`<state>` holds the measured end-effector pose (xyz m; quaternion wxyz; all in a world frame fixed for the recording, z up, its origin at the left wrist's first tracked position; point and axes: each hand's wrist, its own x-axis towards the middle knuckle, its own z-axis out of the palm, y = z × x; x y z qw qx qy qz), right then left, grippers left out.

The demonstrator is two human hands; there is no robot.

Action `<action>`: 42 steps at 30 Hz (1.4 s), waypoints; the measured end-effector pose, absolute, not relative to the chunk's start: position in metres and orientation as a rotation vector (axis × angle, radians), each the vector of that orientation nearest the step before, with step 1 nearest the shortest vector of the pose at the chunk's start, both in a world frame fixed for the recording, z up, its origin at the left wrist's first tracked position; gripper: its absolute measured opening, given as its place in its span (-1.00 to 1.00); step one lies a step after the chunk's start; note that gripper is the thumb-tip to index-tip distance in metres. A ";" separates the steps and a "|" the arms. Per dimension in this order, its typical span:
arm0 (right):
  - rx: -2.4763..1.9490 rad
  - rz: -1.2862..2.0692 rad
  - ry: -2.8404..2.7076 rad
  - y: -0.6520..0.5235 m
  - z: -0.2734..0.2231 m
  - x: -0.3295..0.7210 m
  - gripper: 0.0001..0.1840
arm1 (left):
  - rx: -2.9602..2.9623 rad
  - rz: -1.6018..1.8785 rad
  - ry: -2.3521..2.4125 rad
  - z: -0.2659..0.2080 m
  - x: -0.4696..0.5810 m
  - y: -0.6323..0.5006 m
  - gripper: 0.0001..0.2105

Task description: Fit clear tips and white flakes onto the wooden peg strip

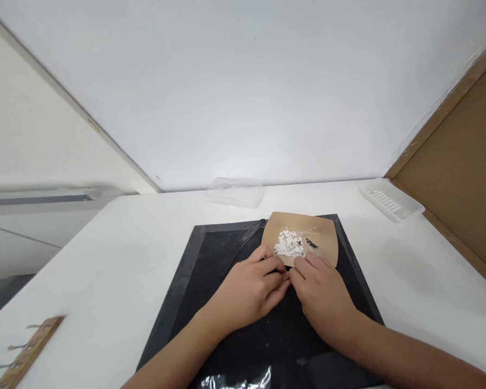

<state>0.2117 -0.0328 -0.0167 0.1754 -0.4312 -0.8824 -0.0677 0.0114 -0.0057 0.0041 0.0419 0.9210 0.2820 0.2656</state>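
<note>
Brown paper [326,237], a single sheet, lay at the far end of a black mat [263,346] on the white table [105,259], and its corners seemed to lift a little. On it sat a loose heap of white scraps [289,244], with a dark sliver [311,243] just to the right of them.

From where I stood, both hands were at the sheet's near edge. The left hand [253,283] had its fingers bent and drawn narrow, the thumb beside the heap; the right hand [322,286] was curled in toward it, their fingertips meeting or nearly so. Whether anything was pinched there, I could not tell; the fingers hid it.

I took this for close fingertip work beside the heap, both hands acting together. To my mind, the next move called for a light touch and steady wrists, with the paper held level: a knock to its edge could have sent the scraps over the mat.
</note>
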 end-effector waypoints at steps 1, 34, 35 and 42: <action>-1.217 -0.217 -2.486 -0.033 -0.017 0.211 -0.83 | 2.814 0.807 0.868 0.004 0.011 -0.006 -0.76; -1.336 -0.024 -2.455 -0.029 -0.003 0.228 -0.85 | 2.825 1.145 0.962 -0.002 -0.003 0.006 -0.89; -1.336 -0.013 -2.461 -0.028 -0.002 0.228 -0.85 | 2.824 1.128 0.949 -0.001 -0.002 0.005 -0.91; -1.343 0.002 -2.472 -0.026 -0.001 0.229 -0.87 | 2.777 0.959 0.827 0.000 -0.002 0.000 -0.92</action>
